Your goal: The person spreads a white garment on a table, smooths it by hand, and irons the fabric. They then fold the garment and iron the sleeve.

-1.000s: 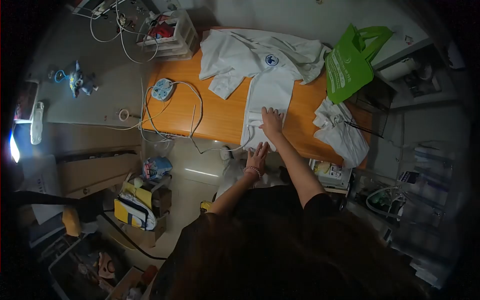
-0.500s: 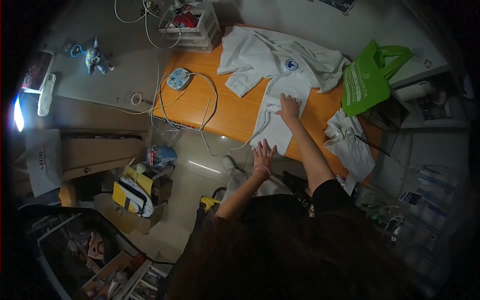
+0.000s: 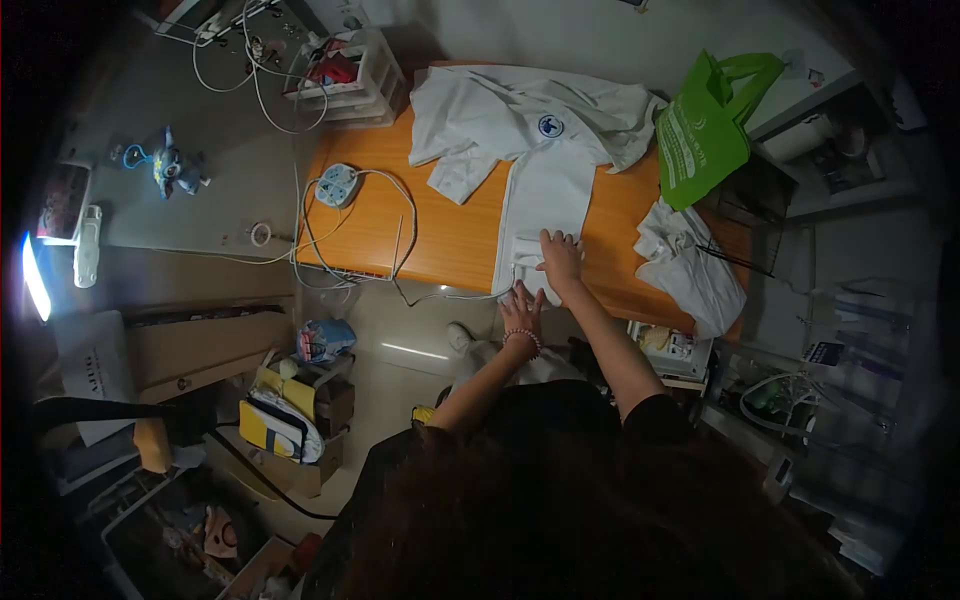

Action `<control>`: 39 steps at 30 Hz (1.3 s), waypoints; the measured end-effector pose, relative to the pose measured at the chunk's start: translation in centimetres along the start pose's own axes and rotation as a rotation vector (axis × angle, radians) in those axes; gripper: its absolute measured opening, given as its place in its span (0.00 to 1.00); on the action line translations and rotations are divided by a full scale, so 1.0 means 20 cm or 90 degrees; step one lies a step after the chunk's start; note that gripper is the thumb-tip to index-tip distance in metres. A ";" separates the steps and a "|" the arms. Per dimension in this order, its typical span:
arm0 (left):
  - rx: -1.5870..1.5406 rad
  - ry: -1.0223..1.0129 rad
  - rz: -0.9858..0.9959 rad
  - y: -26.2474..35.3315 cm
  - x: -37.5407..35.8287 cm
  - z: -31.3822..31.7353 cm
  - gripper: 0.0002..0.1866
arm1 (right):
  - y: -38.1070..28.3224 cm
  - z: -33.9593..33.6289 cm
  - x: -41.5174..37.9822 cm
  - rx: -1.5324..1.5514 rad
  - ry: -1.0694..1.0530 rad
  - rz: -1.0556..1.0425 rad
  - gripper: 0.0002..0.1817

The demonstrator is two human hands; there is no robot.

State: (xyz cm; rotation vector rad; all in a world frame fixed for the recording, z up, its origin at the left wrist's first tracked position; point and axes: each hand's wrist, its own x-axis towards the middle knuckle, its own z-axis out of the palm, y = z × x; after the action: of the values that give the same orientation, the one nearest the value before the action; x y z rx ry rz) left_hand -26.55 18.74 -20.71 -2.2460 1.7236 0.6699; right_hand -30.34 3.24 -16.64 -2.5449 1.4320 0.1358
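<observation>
A white garment (image 3: 545,190) with a round blue emblem (image 3: 550,126) lies spread over the orange tabletop (image 3: 455,245). One long part of it reaches to the table's front edge, with bunched creases near its end. On those creases rests my right hand (image 3: 562,262), its fingers bent a little and laid on the cloth. My left hand (image 3: 522,314), a beaded bracelet on its wrist, touches the end of the cloth at the edge with fingers apart. The fabric partly hides both sets of fingertips.
A power strip (image 3: 338,185) with a looping white cable sits left on the table. Behind it stands a plastic drawer unit (image 3: 365,85). A green bag (image 3: 703,135) and a crumpled white cloth (image 3: 690,265) are at the right. Below left is a box with a yellow item (image 3: 275,428).
My right hand has slid along the cloth toward me and the table edge, and the fabric is now bunched beside it. My left hand stays near the cloth's end. The view has shifted.
</observation>
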 end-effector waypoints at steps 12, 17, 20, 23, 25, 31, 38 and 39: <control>0.071 0.040 0.031 -0.06 0.00 -0.01 0.41 | 0.05 -0.07 0.39 -0.002 0.018 0.009 0.35; 0.057 0.093 0.049 -0.08 0.06 0.05 0.40 | 0.05 -0.09 0.40 0.007 -0.004 0.014 0.38; 0.044 0.121 0.106 -0.12 0.04 0.02 0.40 | 0.04 -0.07 0.29 0.012 0.003 0.002 0.36; 0.038 0.161 0.148 -0.12 0.11 0.17 0.41 | 0.01 -0.04 0.14 0.011 -0.032 -0.001 0.33; 0.029 0.153 0.154 -0.10 0.12 0.18 0.43 | 0.00 -0.03 0.04 0.026 -0.024 -0.004 0.30; 0.043 0.059 0.123 -0.04 0.03 -0.05 0.31 | -0.02 -0.02 -0.07 0.023 -0.029 -0.002 0.27; 0.027 0.034 0.132 -0.05 0.09 0.01 0.47 | 0.02 -0.03 0.11 0.027 0.022 -0.002 0.30; 0.038 0.029 0.132 -0.05 0.09 0.02 0.47 | 0.03 -0.04 0.15 0.030 0.020 -0.005 0.30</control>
State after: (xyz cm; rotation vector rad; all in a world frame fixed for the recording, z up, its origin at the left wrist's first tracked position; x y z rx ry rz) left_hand -25.29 17.63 -21.95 -2.0766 1.9906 0.6035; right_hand -29.35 0.31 -16.46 -2.5260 1.4191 0.0607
